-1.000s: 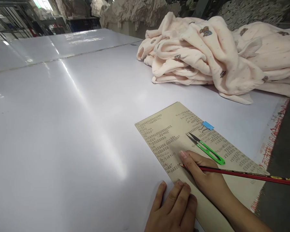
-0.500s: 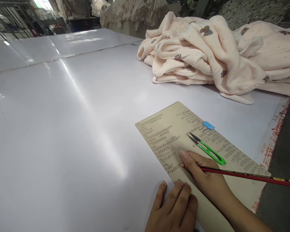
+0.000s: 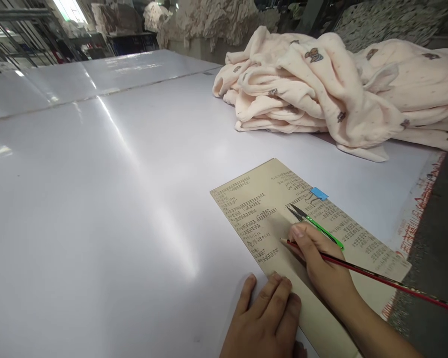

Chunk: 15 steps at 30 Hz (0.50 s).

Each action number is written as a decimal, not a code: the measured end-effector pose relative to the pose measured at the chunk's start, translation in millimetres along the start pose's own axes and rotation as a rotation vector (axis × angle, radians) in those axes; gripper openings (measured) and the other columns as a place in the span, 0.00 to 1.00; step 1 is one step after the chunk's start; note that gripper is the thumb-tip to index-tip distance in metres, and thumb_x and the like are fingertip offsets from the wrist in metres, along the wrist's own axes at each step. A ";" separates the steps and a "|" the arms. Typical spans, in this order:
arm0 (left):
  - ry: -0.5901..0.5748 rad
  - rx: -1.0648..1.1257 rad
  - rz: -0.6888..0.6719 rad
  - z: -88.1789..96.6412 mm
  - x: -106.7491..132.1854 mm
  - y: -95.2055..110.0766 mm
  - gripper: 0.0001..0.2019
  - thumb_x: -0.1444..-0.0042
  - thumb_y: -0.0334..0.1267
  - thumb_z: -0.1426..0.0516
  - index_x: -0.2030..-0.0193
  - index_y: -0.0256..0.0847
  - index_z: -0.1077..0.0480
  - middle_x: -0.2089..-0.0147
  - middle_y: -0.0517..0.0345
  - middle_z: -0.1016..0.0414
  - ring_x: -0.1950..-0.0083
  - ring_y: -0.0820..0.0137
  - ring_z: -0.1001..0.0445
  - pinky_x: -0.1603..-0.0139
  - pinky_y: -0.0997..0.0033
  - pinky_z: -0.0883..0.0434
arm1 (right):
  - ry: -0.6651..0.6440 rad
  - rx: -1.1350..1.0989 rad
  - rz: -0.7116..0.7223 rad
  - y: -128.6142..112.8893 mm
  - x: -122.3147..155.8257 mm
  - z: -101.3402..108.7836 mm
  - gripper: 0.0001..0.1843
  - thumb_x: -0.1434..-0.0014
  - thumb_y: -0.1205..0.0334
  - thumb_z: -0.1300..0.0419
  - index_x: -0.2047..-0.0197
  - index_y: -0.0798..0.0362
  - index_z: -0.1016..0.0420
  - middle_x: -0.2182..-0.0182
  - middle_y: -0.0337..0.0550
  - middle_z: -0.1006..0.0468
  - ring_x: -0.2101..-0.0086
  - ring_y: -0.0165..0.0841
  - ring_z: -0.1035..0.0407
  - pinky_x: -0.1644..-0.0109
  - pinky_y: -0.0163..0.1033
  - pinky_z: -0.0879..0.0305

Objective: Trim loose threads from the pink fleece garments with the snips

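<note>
My right hand (image 3: pixel 323 256) is closed around a red and black pencil (image 3: pixel 381 280), whose tip points at the left column of handwriting. Under it lies a tan sheet of card (image 3: pixel 263 214) covered in handwritten lines and tally-like marks. My left hand (image 3: pixel 267 313) rests with fingers stretched out, fingertips at the card's lower left edge. Green-handled thread snips (image 3: pixel 323 231) lie on the card just beyond my right hand, which partly hides them. A blue binder clip (image 3: pixel 318 193) grips the card's right edge.
A heap of pale pink fleece fabric (image 3: pixel 302 89) with small printed figures sits at the table's back right. The glossy white table (image 3: pixel 115 209) stretches left and away. Red lettering (image 3: pixel 420 211) runs along its right edge. More fabric piles (image 3: pixel 216 22) stand behind.
My right hand has shifted slightly up and right, raising the pencil tip from the lowest written line and tilting its far end down. It now covers more of the snips. My left hand has barely moved.
</note>
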State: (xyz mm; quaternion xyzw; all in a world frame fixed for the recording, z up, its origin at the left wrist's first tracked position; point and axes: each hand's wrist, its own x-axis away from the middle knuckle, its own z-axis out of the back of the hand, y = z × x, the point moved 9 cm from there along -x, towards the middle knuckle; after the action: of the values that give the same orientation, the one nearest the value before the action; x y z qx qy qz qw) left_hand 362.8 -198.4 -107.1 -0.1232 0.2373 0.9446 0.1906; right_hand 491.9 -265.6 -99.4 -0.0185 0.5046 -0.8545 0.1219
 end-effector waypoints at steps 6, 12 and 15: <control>-0.218 0.103 0.073 7.4 -7.8 -2.7 0.21 0.41 0.40 0.54 0.42 0.39 0.42 0.36 0.55 0.42 0.35 0.66 0.46 0.37 0.50 0.45 | 0.135 -0.036 0.075 -8.1 1.5 10.8 0.15 0.38 0.52 0.49 0.73 0.52 0.36 0.80 0.31 0.41 0.79 0.26 0.43 0.74 0.33 0.43; -0.170 0.153 0.149 22.8 -8.8 -0.3 0.19 0.44 0.35 0.52 0.44 0.43 0.40 0.38 0.56 0.39 0.36 0.68 0.44 0.35 0.53 0.50 | 0.344 -0.071 0.225 -14.7 6.2 26.4 0.12 0.40 0.56 0.44 0.57 0.55 0.31 0.63 0.40 0.28 0.66 0.31 0.31 0.62 0.42 0.34; -0.124 0.151 0.142 26.5 -6.8 1.7 0.19 0.46 0.35 0.50 0.46 0.43 0.38 0.40 0.56 0.37 0.37 0.68 0.43 0.36 0.53 0.50 | 0.384 -0.085 0.280 -20.5 5.8 29.9 0.15 0.39 0.57 0.45 0.51 0.55 0.33 0.58 0.43 0.28 0.61 0.34 0.30 0.57 0.46 0.33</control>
State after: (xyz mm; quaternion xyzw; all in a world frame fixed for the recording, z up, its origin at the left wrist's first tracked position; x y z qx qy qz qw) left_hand 364.4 -188.7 -81.5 -0.0328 0.3034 0.9410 0.1463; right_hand 486.9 -283.1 -67.5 0.2093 0.5519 -0.7950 0.1400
